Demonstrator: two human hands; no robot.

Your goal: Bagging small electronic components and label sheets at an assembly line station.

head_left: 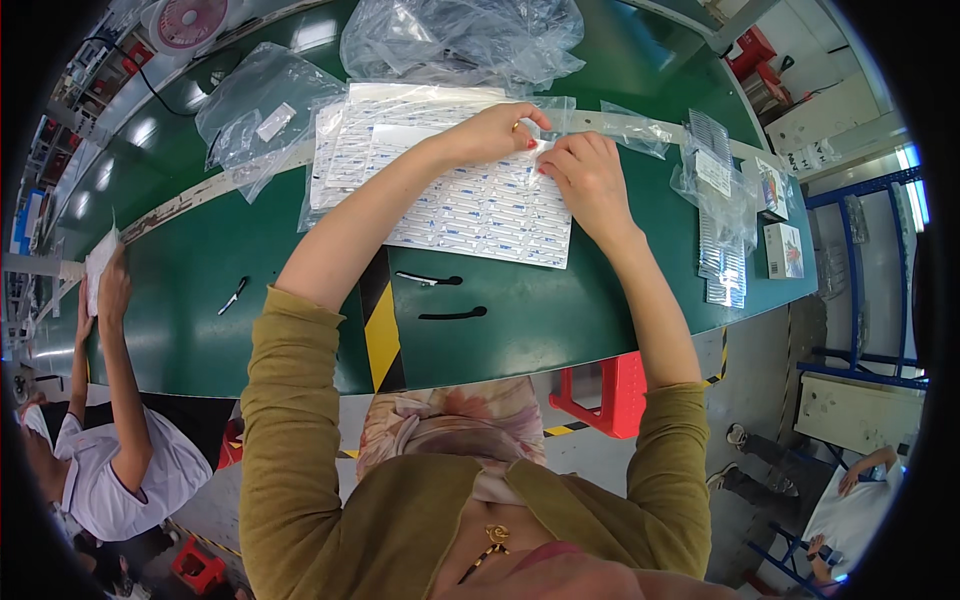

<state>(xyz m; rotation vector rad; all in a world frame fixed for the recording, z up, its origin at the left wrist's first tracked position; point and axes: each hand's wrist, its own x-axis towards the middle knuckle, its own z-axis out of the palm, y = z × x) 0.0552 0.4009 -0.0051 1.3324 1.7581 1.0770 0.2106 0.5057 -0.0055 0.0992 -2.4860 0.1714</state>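
Observation:
My left hand point(493, 131) and my right hand point(587, 175) meet over a white sheet of small printed labels point(480, 215) lying on the green table point(220, 270). Both hands pinch a small clear plastic bag point(545, 140) at the sheet's far right corner, fingertips nearly touching. More white sheets in clear wrap point(365, 130) lie under and behind the label sheet. Two slim black tools point(452, 315) lie on the table nearer to me, untouched.
A heap of clear plastic bags point(460, 40) sits at the table's far side, more bags point(255, 110) to the left. Small boxes and packets point(735, 220) lie at the right. A person in white point(110, 440) works at the left. A red stool point(605, 395) stands below.

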